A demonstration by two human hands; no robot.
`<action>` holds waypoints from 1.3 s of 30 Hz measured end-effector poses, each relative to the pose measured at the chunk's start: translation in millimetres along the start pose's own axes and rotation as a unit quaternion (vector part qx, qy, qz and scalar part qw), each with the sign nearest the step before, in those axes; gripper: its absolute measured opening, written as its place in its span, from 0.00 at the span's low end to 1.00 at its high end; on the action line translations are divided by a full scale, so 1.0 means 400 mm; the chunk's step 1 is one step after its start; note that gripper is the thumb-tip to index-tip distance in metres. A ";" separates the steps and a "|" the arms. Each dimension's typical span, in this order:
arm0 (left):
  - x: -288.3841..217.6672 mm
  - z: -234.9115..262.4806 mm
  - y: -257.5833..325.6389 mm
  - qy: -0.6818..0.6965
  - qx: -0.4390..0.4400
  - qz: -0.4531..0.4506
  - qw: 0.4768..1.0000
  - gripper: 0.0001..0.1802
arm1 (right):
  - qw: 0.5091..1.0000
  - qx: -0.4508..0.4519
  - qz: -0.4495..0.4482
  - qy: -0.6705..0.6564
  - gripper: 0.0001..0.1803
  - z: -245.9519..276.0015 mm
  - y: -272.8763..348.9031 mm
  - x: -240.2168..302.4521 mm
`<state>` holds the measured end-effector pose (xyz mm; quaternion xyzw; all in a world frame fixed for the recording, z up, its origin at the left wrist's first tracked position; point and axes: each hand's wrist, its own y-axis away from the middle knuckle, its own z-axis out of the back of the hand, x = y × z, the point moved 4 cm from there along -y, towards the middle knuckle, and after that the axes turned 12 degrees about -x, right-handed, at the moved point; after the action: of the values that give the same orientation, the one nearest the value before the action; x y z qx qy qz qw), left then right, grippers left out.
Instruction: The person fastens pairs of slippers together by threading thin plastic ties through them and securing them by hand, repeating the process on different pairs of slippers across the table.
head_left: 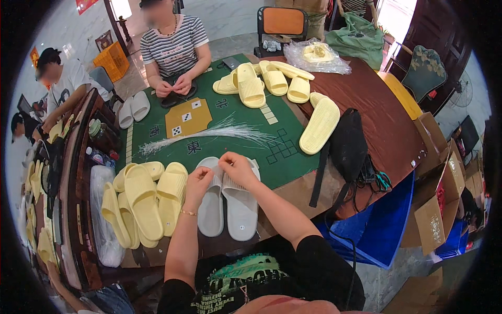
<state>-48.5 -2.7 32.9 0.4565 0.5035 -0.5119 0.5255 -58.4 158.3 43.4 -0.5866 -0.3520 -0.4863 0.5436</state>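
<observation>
Pair of slippers [226, 201] on table [389, 131] near edge, both hands on the toe ends: left hand [197, 183], right hand [238, 168]. Slipper pile [144, 201] directly left. Bundle of thin ties [209, 133] behind, mid-mat [282, 152]. Second slipper group [266, 81] at far edge. Bag [348, 144] right of mat.

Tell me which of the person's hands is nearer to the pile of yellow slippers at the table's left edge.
Left. The left hand rests on the grey slippers right beside the yellow pile; the right hand is farther right, over the other grey slipper.
</observation>
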 end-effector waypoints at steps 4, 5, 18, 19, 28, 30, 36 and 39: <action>0.002 0.005 0.001 0.024 -0.006 0.027 0.999 0.02 | 0.966 -0.122 -0.155 -0.168 0.04 0.022 -0.008 -0.029; 0.004 0.003 0.002 0.024 -0.001 0.039 0.999 0.02 | 0.966 -0.121 -0.154 -0.168 0.04 0.018 -0.008 -0.035; 0.004 -0.002 0.003 0.035 0.017 0.069 0.997 0.02 | 0.987 -0.148 0.000 -0.065 0.05 0.011 -0.008 -0.039; 0.008 -0.002 0.003 0.040 0.021 0.070 0.997 0.02 | 0.993 -0.097 0.049 -0.042 0.05 0.004 -0.004 -0.018; 0.008 -0.005 0.003 0.059 0.025 0.074 0.995 0.03 | 0.992 -0.121 -0.003 -0.040 0.04 0.011 -0.009 -0.040; 0.016 -0.003 0.002 0.058 0.028 0.076 0.995 0.03 | 0.994 -0.050 0.101 0.002 0.04 -0.004 0.001 -0.012; 0.017 0.001 -0.001 0.079 0.023 0.077 0.994 0.04 | 0.991 -0.124 -0.034 -0.043 0.04 0.021 -0.013 -0.054; 0.009 0.002 0.004 0.060 0.025 0.083 0.994 0.03 | 0.991 -0.097 0.070 -0.061 0.04 0.001 -0.005 -0.031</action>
<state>-47.1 -3.8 29.2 0.5398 0.4815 -0.4508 0.5230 -63.8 160.6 32.1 -0.6881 -0.2940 -0.4423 0.4945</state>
